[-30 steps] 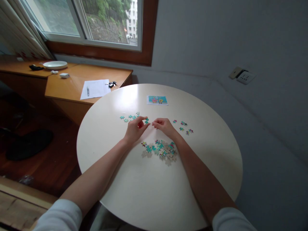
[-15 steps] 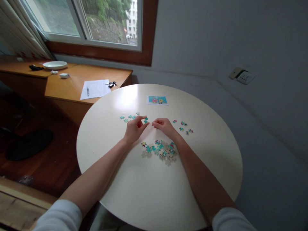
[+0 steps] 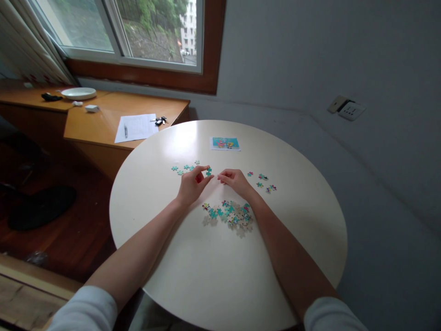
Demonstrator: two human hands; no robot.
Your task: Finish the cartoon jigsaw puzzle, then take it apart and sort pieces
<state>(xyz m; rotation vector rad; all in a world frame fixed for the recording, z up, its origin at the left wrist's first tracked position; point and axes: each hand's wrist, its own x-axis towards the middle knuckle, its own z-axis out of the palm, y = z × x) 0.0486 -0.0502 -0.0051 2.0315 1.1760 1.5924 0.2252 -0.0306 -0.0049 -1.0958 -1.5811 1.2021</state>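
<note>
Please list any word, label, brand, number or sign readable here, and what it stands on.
None can be read.
Sheet of paper on the wooden desk: faint marks, too small to read.
Picture card on the round table: colored figures; any lettering is too small to tell.
Puzzle pieces: colored printing, no legible text.

Single camera on my head, facing forward and down. My sleeves (image 3: pixel 86 305) enter at bottom corners; left hand (image 3: pixel 191 188) and right hand (image 3: pixel 238 183) sit near middle of view. Close enough for round table (image 3: pixel 213 271) to fill lower centre, seen slantwise from above. Farther off: window (image 3: pixel 155 34) upper left, wall (image 3: pixel 292 59) upper right.
</note>
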